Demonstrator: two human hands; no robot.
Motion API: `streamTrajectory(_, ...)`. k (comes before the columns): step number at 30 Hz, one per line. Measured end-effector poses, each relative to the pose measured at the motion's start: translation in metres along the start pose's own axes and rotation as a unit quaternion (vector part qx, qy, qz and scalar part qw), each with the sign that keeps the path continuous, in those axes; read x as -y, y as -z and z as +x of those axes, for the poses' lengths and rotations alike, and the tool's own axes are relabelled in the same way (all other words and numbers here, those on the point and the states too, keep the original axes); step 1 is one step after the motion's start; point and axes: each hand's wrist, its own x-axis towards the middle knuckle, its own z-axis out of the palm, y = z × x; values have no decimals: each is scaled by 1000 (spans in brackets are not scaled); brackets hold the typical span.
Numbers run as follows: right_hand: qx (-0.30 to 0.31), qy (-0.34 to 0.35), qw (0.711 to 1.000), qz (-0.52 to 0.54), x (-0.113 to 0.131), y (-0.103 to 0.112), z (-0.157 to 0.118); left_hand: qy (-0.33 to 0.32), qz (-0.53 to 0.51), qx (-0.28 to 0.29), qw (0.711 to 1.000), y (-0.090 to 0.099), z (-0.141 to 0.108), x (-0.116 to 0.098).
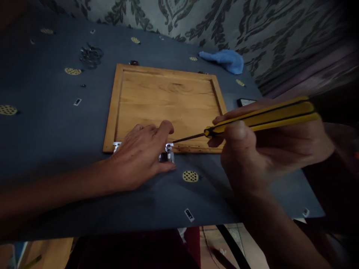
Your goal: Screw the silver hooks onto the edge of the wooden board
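A framed wooden panel lies flat on the table. My left hand rests over its near edge, fingers bent on the wood. Thumb and index finger sit around a small shiny metal fitting at that edge, which juts past the wood. Another metal fitting shows partly from under the same hand at the near left corner. In my right hand is a screwdriver with a yellow, black-striped handle. Its thin shaft slopes down to the left, and the tip is at the fitting; whether it sits in a screw is too small to tell.
The table has a grey-blue cover with pineapple prints. Metal rings or hooks and a small dark piece lie at left. Dark hardware shows behind the panel. A blue cloth and a phone are at right.
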Motion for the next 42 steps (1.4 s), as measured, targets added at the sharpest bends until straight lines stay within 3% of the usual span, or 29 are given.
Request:
streamTrajectory(6, 61, 37, 997, 32, -1, -1, 0, -5, 7, -18, 1000, -2, 0, 0)
streamTrajectory(17, 85, 59, 993, 53, -6, -4, 2, 0, 15, -12, 1000, -1, 1, -1)
streamTrajectory(24, 188, 2, 980, 62, 10, 7, 12, -4, 12, -9, 1000, -1, 0, 0)
streamTrajectory(39, 345, 48, 930, 117, 4, 21, 28, -8, 3, -2, 1000, 2, 1, 0)
streamTrajectory(42, 338, 63, 932, 113, 2, 20, 27, -12, 6, -3, 1000, 2, 1, 0)
